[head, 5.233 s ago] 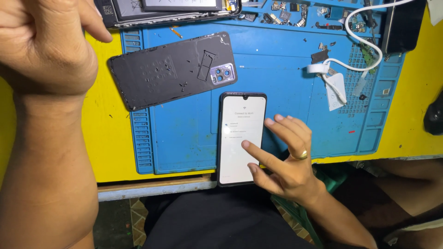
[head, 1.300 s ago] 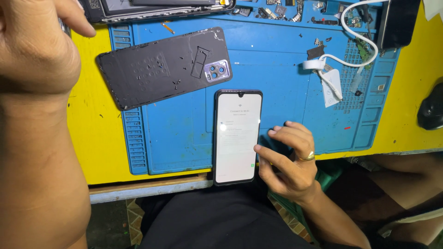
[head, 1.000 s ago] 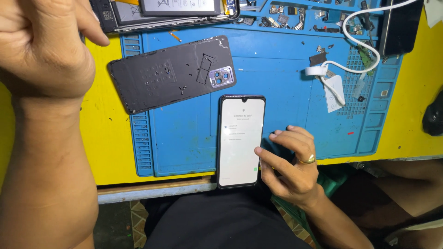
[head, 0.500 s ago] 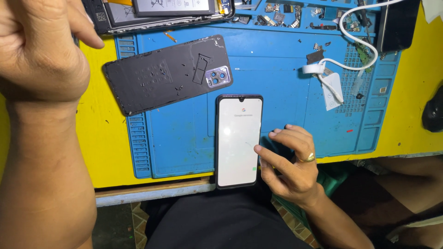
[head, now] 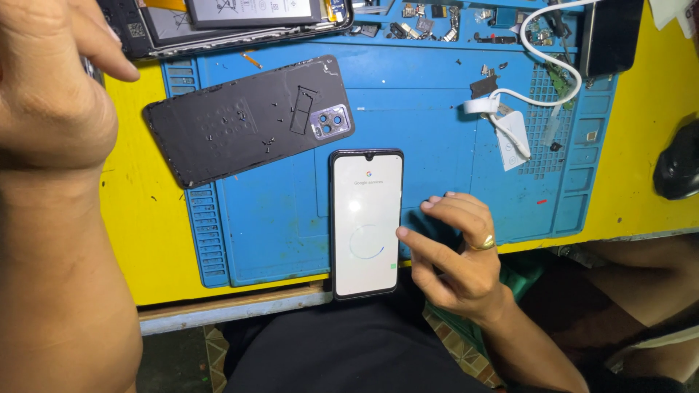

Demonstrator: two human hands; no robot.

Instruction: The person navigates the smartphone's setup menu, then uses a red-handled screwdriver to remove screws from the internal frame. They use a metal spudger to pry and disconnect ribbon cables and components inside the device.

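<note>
A phone [head: 366, 224] lies face up at the near edge of the blue work mat [head: 429, 109], its lower end reaching past the mat and over the front edge of the yellow counter [head: 145, 240]. Its screen is lit white with a grey ring in the middle. The right hand [head: 455, 258] rests just beside the phone's right edge, a gold ring [head: 483, 242] on one finger. Its fingers [head: 419, 244] are loosely curled and slightly spread, holding nothing; the thumb tip sits at the phone's right side, touching or nearly touching the edge, which one cannot be told.

The left hand [head: 51, 80] is raised close to the camera at the upper left, well apart from the phone. Its fingers are bent inward with the thumb pointing down toward the counter; whether they hold anything cannot be told, since the palm side is hidden.

Beyond the phone, a black phone back cover [head: 247, 120] lies tilted on the mat, inner side up, with a camera window at its right end. An opened phone body [head: 240, 22] with its battery showing lies along the far edge. A white cable [head: 539, 69] loops over the mat's right part, near small loose parts [head: 429, 13].
</note>
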